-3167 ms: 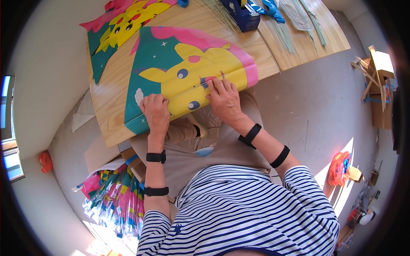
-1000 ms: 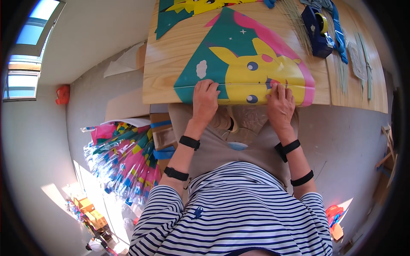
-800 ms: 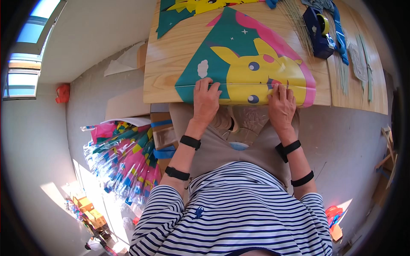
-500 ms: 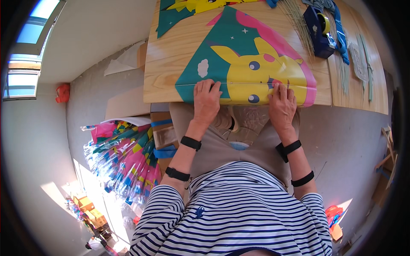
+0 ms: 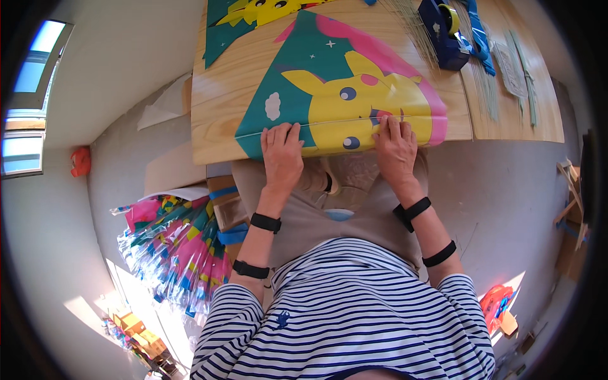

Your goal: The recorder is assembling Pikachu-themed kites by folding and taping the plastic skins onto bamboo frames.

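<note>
Along the near edge of the counter [image 5: 215, 126] lies a printed sheet [image 5: 354, 82] in green, yellow and pink, roughly fan-shaped, with its peak toward the far edge and its broad side facing the person. A thin, straight pale line [image 5: 342, 121] crosses it from side to side, nearly parallel to the counter's near edge; whether it is a crease or a slim rod is too fine to tell. This line gives the long axis, and both hands sit on it from the person's side, well apart from each other.

The left hand [image 5: 282, 155] rests on the green part and is the nearer to the sheet's left corner; the right hand [image 5: 396, 152] rests on the yellow face print and is the nearer to the pink right end. On each hand the fingers are bent and close together, their tips touching the sheet at the line. The thumbs are mostly hidden, so I cannot tell whether either hand pinches the material or only presses it.

Toward the counter's far left corner lies a second printed sheet [image 5: 217, 47]. Near the far edge, right of the first sheet, are thin sticks [image 5: 415, 35] and a dark blue tape dispenser [image 5: 451, 56].
</note>
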`<state>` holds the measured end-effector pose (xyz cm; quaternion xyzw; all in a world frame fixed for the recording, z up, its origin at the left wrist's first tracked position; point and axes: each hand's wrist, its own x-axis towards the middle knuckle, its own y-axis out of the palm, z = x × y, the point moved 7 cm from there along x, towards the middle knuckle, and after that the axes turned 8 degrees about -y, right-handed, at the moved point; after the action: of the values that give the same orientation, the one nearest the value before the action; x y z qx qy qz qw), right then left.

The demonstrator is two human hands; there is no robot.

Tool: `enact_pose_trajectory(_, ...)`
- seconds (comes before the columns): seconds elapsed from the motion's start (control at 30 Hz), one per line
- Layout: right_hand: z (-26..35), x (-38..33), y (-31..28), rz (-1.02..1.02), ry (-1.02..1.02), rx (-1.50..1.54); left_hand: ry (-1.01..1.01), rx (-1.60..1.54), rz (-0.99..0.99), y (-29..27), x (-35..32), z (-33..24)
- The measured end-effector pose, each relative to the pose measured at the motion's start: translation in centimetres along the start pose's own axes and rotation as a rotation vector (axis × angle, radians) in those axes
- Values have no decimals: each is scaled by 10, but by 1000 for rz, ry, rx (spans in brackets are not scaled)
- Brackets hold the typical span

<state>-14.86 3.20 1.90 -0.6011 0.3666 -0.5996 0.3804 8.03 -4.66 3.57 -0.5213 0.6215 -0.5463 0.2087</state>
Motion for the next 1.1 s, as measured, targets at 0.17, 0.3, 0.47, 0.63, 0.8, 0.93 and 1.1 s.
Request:
enact_pose_trajectory(0.17, -3, -1, 0, -5, 28, 17, 130, -120, 69, 9, 5, -44)
enact_pose_trajectory(0.3, -3, 0, -3, -21, 32, 62, 261, -169, 159, 34, 14, -81)
enact_pose_trajectory(0.47, -6, -1, -2, 0, 53, 102, 267, -122, 272, 58, 7, -85)
enact_pose_trajectory(0.63, -13, 1, -10, -34, 71, 142, 274, -127, 278, 60, 8, -85)
enact_pose_trajectory(0.8, -26, -2, -7, -53, 34, 191, 256, -136, 273, 59, 9, -84)
enact_pose_trajectory(0.93, -39, -3, -4, -67, 9, 181, 253, -158, 271, 57, 9, -86)
enact_pose_trajectory(1.1, -63, -5, -3, -65, -5, 128, 260, -141, 291, 56, 10, -85)
